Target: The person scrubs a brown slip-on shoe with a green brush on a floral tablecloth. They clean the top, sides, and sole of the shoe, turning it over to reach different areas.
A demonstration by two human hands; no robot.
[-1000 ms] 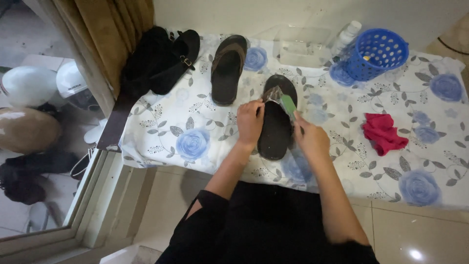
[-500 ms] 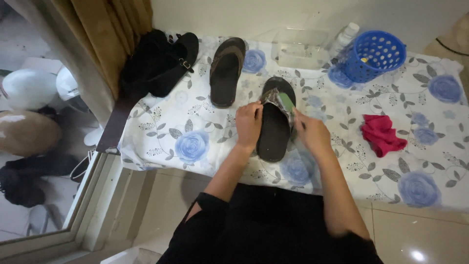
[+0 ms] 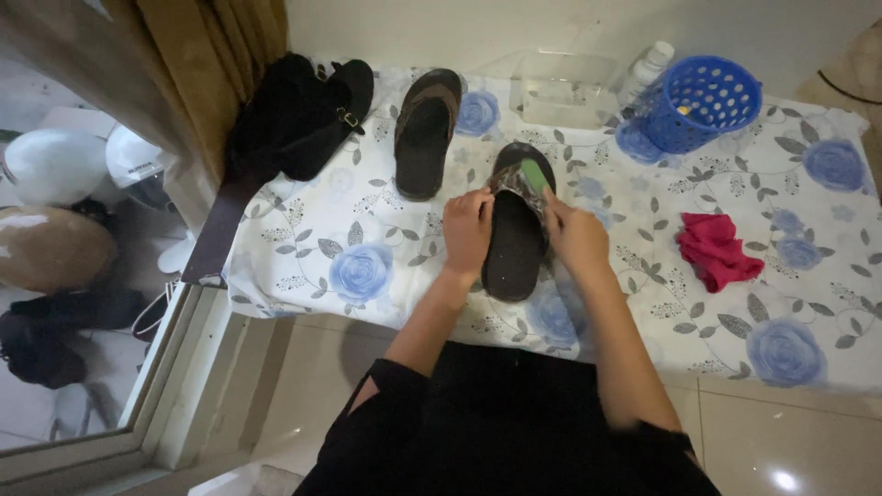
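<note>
- The left hand (image 3: 467, 231) lies curled on the left edge of a dark sandal (image 3: 514, 230), fingers pressed to it; the right hand (image 3: 574, 237) is closed around a green brush (image 3: 534, 174) held on the sandal's strap.
- A blue basket (image 3: 700, 103) stands at the far right of the cloth (image 3: 367, 248); something small and yellow shows inside, too small to tell. A clear tray (image 3: 562, 87) sits beside it, a bottle (image 3: 648, 69) between them.
- The cloth's near edge runs just below the sandal's heel; bare cloth lies left of the left hand and between the right hand and a red rag (image 3: 717, 250).
- A second sandal (image 3: 425, 130) lies just beyond the left hand, apart from the first; a black bag (image 3: 299, 115) rests at the far left corner.
- The held sandal lies between both hands, toe pointing away.
</note>
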